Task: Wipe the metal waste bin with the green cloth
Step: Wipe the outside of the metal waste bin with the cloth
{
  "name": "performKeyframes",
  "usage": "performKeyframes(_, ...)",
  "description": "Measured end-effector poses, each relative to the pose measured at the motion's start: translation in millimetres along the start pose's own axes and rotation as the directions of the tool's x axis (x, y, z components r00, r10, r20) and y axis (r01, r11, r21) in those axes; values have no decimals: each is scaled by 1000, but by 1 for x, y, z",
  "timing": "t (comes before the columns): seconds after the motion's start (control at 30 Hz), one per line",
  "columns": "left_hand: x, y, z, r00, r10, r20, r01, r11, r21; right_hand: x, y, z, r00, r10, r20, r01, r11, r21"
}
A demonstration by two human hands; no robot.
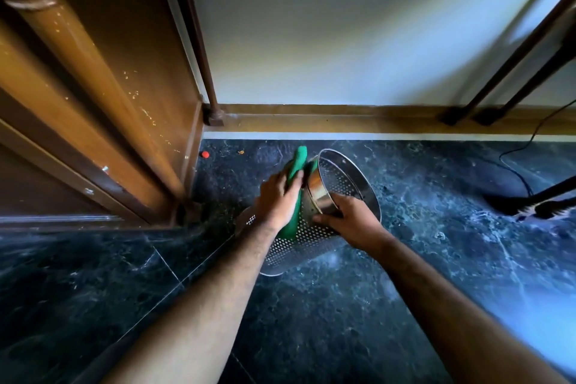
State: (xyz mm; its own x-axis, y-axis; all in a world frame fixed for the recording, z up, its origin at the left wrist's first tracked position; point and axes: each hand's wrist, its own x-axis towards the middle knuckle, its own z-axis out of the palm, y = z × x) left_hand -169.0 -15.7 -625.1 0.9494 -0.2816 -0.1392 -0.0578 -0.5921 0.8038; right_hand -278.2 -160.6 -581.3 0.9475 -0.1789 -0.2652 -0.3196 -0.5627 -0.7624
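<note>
Right hand (349,221) clamps tilted bin (314,234) at its rim, left hand (277,199) presses soft cloth (296,193) on its side; bin likely light, stiff, slippery.

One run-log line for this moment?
left hand: presses green cloth on bin side | right hand: steadies tilted metal waste bin

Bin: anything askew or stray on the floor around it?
The bin is tipped, mouth toward the wall, held by the right hand while the left hand presses the cloth on it. A small red bit and orange crumb lie on the floor near the cabinet.
</note>
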Motion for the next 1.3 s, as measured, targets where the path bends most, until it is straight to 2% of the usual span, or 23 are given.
performKeyframes(0.1,-10,-45,3,989,-143,33,145,987,-68,-12,12,-7,999,15,35,-21,986,166)
performKeyframes(0.23,-30,-98,7,949,-312,-49,312,950,-16,-24,22,-10,996,36,83,-50,985,165)
performKeyframes(0.33,-24,-81,4,923,-385,-32,385,923,15,-29,21,-6,992,32,124,-55,981,186)
performKeyframes(0.47,-4,-3,8,945,-309,107,319,942,-101,-31,18,-8,987,24,159,-56,979,197)
performKeyframes(0.6,2,58,17,990,47,136,-33,994,-109,-37,21,-11,984,13,180,-45,983,177)
performKeyframes(0.67,-4,56,24,984,152,97,-139,982,-131,-39,26,-17,983,20,183,-45,990,137)
performKeyframes(0.73,-17,32,30,990,126,60,-115,980,-161,-39,31,-21,986,40,162,-54,995,83)
performKeyframes(0.8,-30,-8,36,996,63,59,-60,997,-46,-38,34,-25,995,78,53,-84,990,109)
performKeyframes(0.87,-43,-51,35,999,1,39,-6,991,136,-38,36,-27,985,146,-93,-123,968,219)
performKeyframes(0.9,-47,-68,34,999,-33,32,27,986,167,-39,38,-28,976,181,-121,-138,944,299)
performKeyframes(1.0,-45,-91,32,989,-135,55,122,975,186,-43,41,-31,976,213,-40,-163,843,513)
performKeyframes(1.13,-22,-62,33,959,-246,141,207,947,246,-41,36,-28,979,206,9,-174,801,573)
performKeyframes(1.23,-7,-13,41,963,-176,205,154,981,116,-36,31,-23,990,138,13,-124,845,520)
performKeyframes(1.3,-2,23,47,979,-63,193,61,998,18,-32,29,-19,994,107,11,-99,860,501)
